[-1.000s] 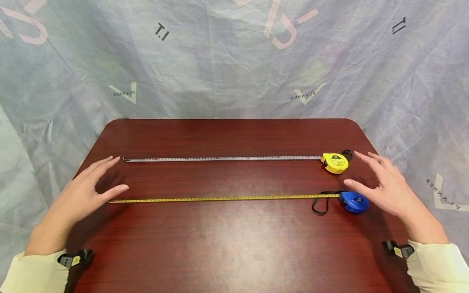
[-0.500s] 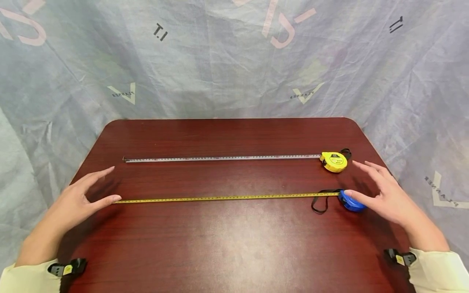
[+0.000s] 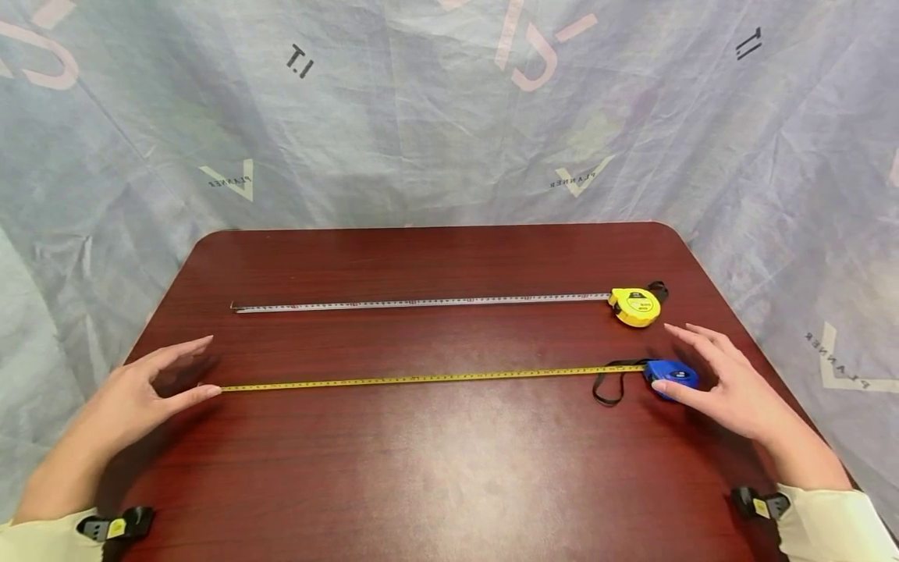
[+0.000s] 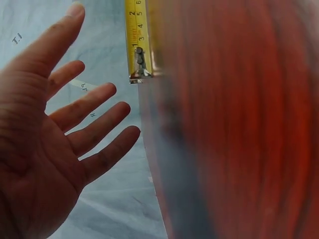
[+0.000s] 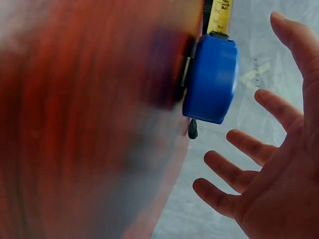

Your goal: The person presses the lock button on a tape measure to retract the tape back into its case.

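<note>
Two tape measures lie drawn out across the table. The nearer has a blue case, a black wrist strap and a yellow blade. My left hand hovers at this blade's hooked end, fingers spread and holding nothing. In the left wrist view the metal hook shows beyond the fingertips, apart from them. Beside the blue case is my right hand, its fingers spread and its thumb overlapping the case in the head view. The right wrist view shows a gap between those fingers and the blue case.
Farther back lies the other tape measure, with a yellow case and a white blade running left, roughly parallel to the first. The dark red wooden table has rounded far corners. Grey printed cloth hangs behind it and at the sides.
Both hands have come back from the farther tape measure's level to the nearer one. The right hand has moved in over the blue case. The camera view has shifted slightly; both tape measures lie still.
</note>
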A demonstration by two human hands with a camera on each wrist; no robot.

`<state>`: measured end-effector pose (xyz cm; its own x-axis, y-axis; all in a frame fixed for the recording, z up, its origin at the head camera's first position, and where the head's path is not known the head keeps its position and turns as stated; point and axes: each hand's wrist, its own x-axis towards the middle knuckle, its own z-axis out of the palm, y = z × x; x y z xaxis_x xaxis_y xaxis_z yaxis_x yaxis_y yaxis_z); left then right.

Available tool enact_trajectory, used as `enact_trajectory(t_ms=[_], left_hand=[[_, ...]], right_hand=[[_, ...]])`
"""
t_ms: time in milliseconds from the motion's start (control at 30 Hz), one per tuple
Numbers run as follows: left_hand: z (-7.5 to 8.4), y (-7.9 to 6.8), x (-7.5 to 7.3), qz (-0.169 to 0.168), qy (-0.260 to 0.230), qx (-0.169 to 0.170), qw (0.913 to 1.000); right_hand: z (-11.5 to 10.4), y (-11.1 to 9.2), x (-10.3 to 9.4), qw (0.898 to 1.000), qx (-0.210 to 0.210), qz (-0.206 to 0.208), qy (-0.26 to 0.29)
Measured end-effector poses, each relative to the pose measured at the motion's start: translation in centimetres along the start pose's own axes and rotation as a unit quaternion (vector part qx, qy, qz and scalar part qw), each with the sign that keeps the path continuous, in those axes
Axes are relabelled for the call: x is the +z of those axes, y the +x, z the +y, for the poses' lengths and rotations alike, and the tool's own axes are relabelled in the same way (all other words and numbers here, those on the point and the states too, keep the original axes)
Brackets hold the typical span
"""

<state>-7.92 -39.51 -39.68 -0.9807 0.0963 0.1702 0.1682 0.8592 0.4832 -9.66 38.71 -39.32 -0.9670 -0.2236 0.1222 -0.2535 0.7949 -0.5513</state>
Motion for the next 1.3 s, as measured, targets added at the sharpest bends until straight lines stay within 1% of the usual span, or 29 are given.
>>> enact_trajectory(t_ms=[167, 333, 433, 533, 733, 800, 933, 1067, 1167, 1300], left_hand=[[-0.6, -0.1, 0.1, -0.001, -0.006, 0.016, 0.9999], [-1.0, -0.1, 0.1, -0.022, 0.0, 0.027, 0.9994], [-0.9, -0.1, 0.3, -0.032, -0.007, 0.034, 0.9989], [-0.7, 0.0, 0.6, -0.034, -0.014, 0.043, 0.9984], [-0.5, 0.1, 0.7, -0.04, -0.008, 0.041, 0.9983], [-0.7, 0.1, 0.8, -0.041, -0.006, 0.042, 0.9983], [-1.0, 0.2, 0.8, -0.036, 0.002, 0.052, 0.998], [-1.1, 0.2, 1.0, -0.026, 0.016, 0.076, 0.9966], [-1.2, 0.4, 1.1, -0.02, 0.026, 0.093, 0.9951], [-1.2, 0.5, 1.2, -0.016, 0.039, 0.102, 0.9939]], right_hand=[[0.1, -0.1, 0.4, 1.0, -0.003, -0.013, -0.009], [0.1, -0.4, 0.5, 1.0, -0.008, -0.008, -0.02], [0.2, -0.6, 0.7, 0.999, -0.024, -0.003, -0.023], [0.2, -0.7, 0.9, 0.999, -0.038, -0.004, -0.025], [-0.1, -0.7, 1.0, 0.999, -0.025, -0.031, -0.037], [-0.2, -0.7, 1.1, 0.998, -0.022, -0.035, -0.043], [-0.1, -0.8, 1.2, 0.997, -0.04, -0.031, -0.051], [0.1, -0.8, 1.4, 0.996, -0.064, -0.024, -0.051], [0.2, -0.8, 1.5, 0.996, -0.073, -0.021, -0.056], [0.3, -0.8, 1.5, 0.994, -0.083, -0.02, -0.063]])
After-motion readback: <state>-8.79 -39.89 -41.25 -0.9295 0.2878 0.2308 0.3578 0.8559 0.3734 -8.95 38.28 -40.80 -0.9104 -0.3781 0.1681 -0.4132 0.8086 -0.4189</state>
